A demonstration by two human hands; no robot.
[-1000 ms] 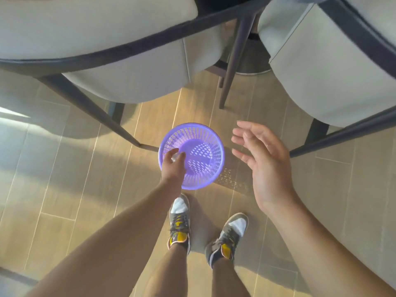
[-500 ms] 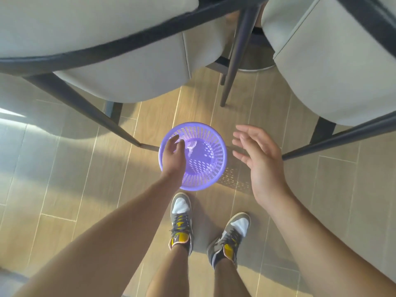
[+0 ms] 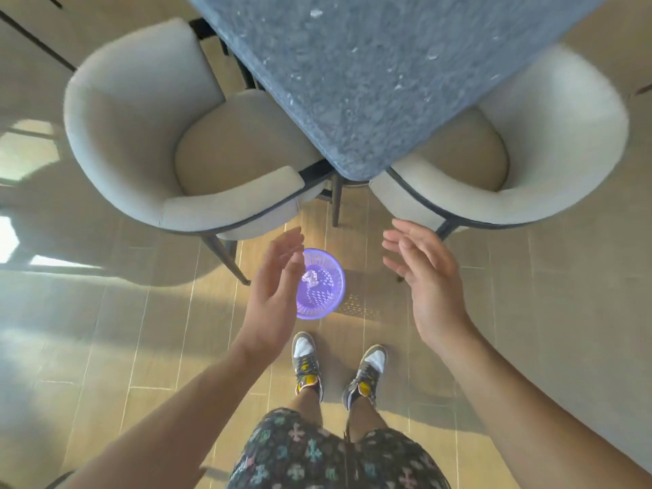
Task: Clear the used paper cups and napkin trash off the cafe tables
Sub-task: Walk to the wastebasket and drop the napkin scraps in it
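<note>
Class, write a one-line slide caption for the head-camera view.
Open left hand and right hand held above a floor-standing purple basket containing crumpled trash, before two grey chairs and a speckled table.

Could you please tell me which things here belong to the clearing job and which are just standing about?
Belongs to the job: purple basket on the floor; crumpled scrap inside it; grey table; left hand and right hand, both open and empty.
Just there: left chair; right chair; shoes.
</note>
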